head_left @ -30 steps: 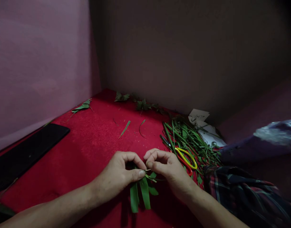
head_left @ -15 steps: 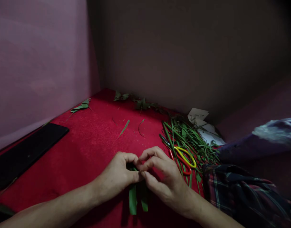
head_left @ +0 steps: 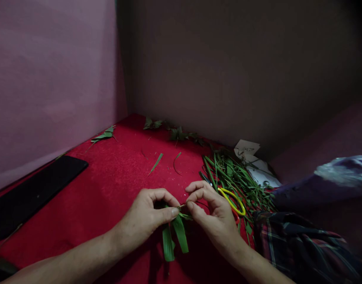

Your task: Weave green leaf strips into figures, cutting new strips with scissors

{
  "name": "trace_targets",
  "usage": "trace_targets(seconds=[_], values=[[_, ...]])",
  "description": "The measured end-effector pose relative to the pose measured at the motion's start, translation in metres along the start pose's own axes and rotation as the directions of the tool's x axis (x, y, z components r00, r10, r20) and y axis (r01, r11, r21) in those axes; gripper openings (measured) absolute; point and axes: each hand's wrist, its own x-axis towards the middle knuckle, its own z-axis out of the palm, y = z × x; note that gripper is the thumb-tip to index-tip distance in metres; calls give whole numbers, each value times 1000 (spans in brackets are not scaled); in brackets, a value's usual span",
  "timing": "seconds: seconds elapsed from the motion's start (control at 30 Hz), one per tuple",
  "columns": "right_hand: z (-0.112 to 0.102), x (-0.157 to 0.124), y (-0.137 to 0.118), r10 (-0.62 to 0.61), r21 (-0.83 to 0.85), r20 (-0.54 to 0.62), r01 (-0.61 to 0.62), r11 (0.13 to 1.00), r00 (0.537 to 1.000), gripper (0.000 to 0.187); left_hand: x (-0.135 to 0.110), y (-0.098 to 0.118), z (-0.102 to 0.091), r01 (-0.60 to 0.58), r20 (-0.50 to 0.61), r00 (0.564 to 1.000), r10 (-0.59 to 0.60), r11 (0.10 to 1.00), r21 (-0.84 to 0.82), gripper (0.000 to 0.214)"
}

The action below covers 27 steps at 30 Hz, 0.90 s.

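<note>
My left hand (head_left: 147, 213) is closed, pinching a small bundle of green leaf strips (head_left: 180, 235) between thumb and forefinger. Two broad strips hang below the fingers, their ends cut fairly straight. From the pinch a thin brownish strand (head_left: 182, 205) runs to my right hand (head_left: 213, 215), whose thumb and forefinger tips are closed on it. Whether the strand is thread or plant stem I cannot tell. Scissors (head_left: 232, 202) with yellow and red handles lie just beyond my right hand, partly hidden by it.
A pile of cut green stems and leaves (head_left: 238, 173) lies at the right on the red surface (head_left: 110, 193). White paper tags (head_left: 247, 148) sit behind it. A dark flat object (head_left: 41, 189) lies at left, plaid cloth (head_left: 299, 240) at right. Walls enclose the back and left.
My right hand has drawn away to the right from my left, so the thin strand now shows between them. The hanging leaf strips have swung and show more fully.
</note>
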Motion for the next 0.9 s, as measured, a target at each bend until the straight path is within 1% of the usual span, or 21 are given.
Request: trace_targets(seconds=[0.1, 0.37, 0.5, 0.6, 0.73, 0.9], values=[[0, 2, 1, 65, 55, 15, -65, 996, 998, 13, 0, -1, 0, -7, 23, 1000, 7, 1000, -18, 17], [3, 0, 3, 139, 118, 46, -143, 983, 989, 10, 1, -2, 2, -8, 48, 999, 9, 1000, -21, 19], [3, 0, 4, 157, 134, 51, -163, 977, 986, 10, 1, 2, 3, 13, 18, 1000, -13, 1000, 5, 19], [2, 1, 4, 154, 148, 41, -158, 976, 987, 9, 1, 5, 4, 23, -6, 1000, -23, 1000, 3, 18], [2, 2, 0, 128, 162, 31, -131, 978, 991, 9, 1, 6, 3, 37, -2, 999, -37, 999, -33, 18], [0, 2, -3, 93, 130, 15, -94, 987, 996, 8, 1, 5, 3, 26, 2, 1000, -25, 998, -55, 16]])
